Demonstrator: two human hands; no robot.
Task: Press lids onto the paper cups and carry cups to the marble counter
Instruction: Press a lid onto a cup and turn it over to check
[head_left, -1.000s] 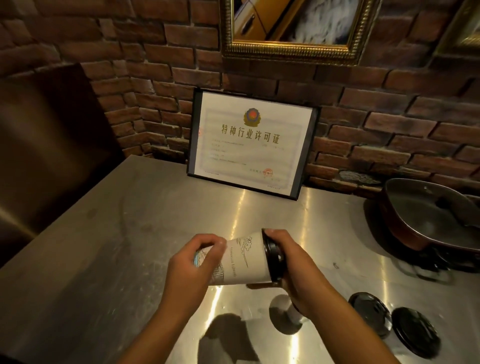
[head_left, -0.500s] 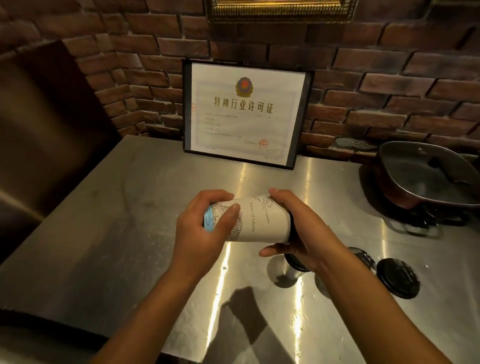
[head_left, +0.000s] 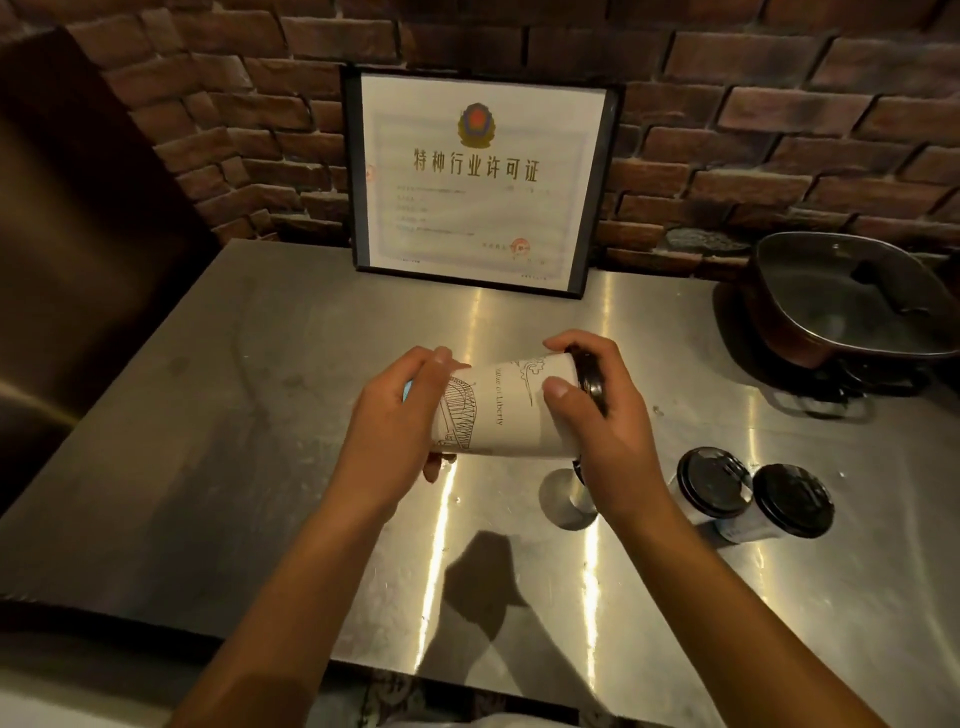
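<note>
A white paper cup (head_left: 506, 410) with line drawings lies sideways in the air above the steel table (head_left: 218, 426), held between both hands. My left hand (head_left: 397, 431) grips its base end. My right hand (head_left: 602, 415) wraps the mouth end, fingers over the black lid (head_left: 589, 379) seated on the rim. Two more cups with black lids (head_left: 714, 480) (head_left: 792, 501) stand upright on the table to the right. Another cup (head_left: 569, 496) stands below my right wrist, mostly hidden.
A framed certificate (head_left: 480, 179) leans on the brick wall at the back. A dark pan with a glass lid (head_left: 852, 304) sits at the back right. A dark metal panel (head_left: 78, 218) rises on the left. The table's front edge runs near my forearms.
The view has tilted down, so hands and cup sit higher in the frame. My right thumb has come onto the cup's side and the black lid shows again under the fingers.
</note>
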